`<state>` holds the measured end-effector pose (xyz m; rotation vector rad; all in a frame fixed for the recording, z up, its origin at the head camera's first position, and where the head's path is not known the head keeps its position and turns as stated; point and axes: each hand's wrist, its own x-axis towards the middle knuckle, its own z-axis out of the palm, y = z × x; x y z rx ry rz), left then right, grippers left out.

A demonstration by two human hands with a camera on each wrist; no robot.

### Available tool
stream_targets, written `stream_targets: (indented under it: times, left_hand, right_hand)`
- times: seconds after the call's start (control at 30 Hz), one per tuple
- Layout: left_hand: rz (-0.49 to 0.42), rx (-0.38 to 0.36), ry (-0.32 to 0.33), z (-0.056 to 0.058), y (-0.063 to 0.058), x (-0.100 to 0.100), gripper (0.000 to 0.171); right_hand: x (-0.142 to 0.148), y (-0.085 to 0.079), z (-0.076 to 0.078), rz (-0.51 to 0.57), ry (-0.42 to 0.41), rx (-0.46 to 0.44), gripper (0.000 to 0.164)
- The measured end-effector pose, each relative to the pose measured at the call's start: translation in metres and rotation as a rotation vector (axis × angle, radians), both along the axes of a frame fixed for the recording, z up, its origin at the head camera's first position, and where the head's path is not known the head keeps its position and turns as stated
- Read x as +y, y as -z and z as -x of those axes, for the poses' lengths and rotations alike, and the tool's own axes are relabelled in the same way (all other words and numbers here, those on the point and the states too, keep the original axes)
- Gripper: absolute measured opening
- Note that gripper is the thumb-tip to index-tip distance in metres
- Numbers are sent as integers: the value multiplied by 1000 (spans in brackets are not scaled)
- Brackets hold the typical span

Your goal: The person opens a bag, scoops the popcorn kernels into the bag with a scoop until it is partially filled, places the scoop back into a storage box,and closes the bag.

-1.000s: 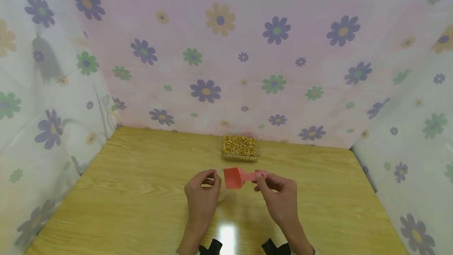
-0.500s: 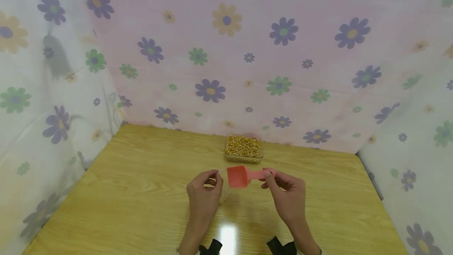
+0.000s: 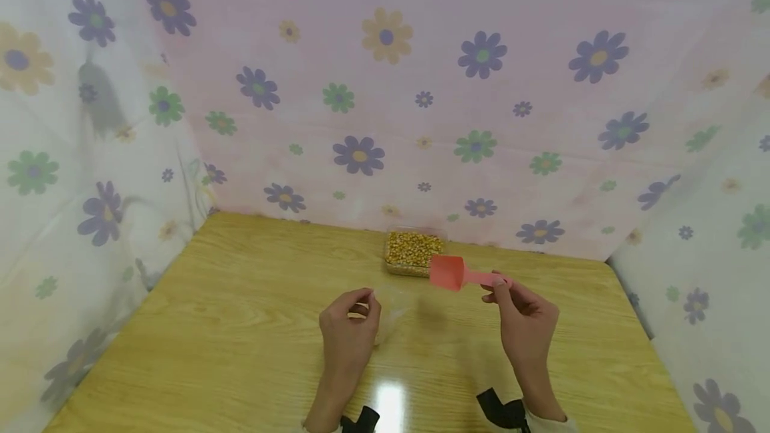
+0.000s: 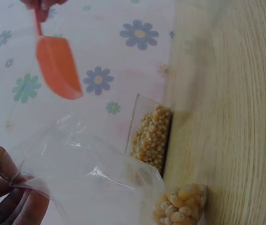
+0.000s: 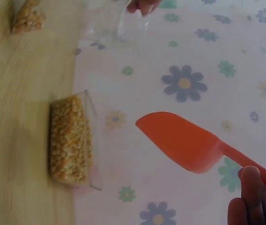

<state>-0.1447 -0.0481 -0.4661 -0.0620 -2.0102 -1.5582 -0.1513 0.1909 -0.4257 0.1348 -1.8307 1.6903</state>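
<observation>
My left hand [image 3: 350, 336] pinches the top edge of a clear plastic bag [image 4: 90, 173]. Corn kernels [image 4: 180, 206] fill the bag's bottom corner, which appears to rest on the table. In my right hand [image 3: 526, 326] is the handle of a pink-red scoop [image 3: 447, 272], held up to the right of the bag and apart from it. The scoop's inside looks bare in the head view. Behind, a clear rectangular container [image 5: 94, 180] holds a heap of corn kernels [image 5: 69, 140]; from the head view, the scoop overlaps its right front corner.
The wood-patterned table [image 3: 240, 326] stretches to both sides of my hands. Flower-printed cloth [image 3: 385, 99] hangs behind it and along its left and right sides. Black straps [image 3: 505, 413] sit on my wrists.
My right hand has drawn the scoop away from the bag's mouth, to the right and slightly farther up in view. The left hand keeps its grip on the bag, nearly still.
</observation>
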Motion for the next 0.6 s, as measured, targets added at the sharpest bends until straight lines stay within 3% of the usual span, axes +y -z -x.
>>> stream_targets:
  times: [0.2,0.47,0.6]
  left_hand:
    - [-9,-12,-12,0,0,-2,13]
    - [-7,-20,-7,-1,2,-2,14]
    - [-18,-26,-1,0,3,-2,14]
  right_hand:
    - [5,18,25,-22,61,-23,16]
    - [-7,13,40,-80,52,-56,16]
    - [-7,22,54,-101,38,-122,18]
